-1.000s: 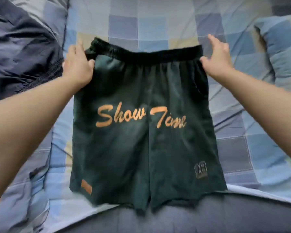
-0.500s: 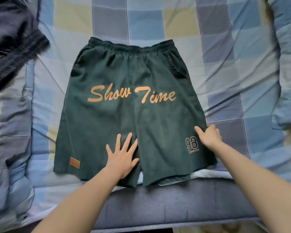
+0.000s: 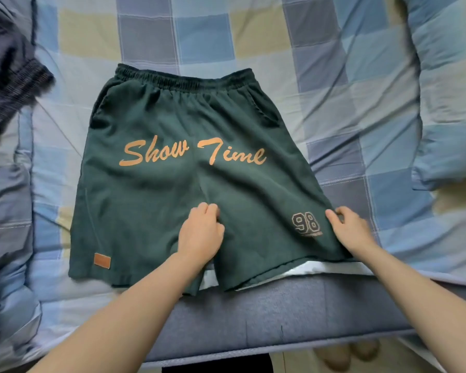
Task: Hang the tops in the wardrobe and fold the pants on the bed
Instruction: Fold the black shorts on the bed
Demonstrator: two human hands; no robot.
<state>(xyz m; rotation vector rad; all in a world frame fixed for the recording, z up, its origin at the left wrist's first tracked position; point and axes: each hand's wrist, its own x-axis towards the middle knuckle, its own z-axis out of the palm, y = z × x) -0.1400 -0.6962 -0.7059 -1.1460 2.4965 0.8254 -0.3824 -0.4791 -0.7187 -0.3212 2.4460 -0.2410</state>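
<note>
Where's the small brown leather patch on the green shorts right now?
The brown leather patch sits low on the green shorts' left leg near the hem, left of the left hand.

A bedroom in a home — a bed [image 3: 293,313] with a padded grey-blue near edge takes up nearly the whole view, spread with a checked quilt [image 3: 207,36] in blue, grey and pale yellow, clothes laid on it — green shorts [image 3: 156,211] in the middle, a dark garment [image 3: 8,82] far left.
</note>
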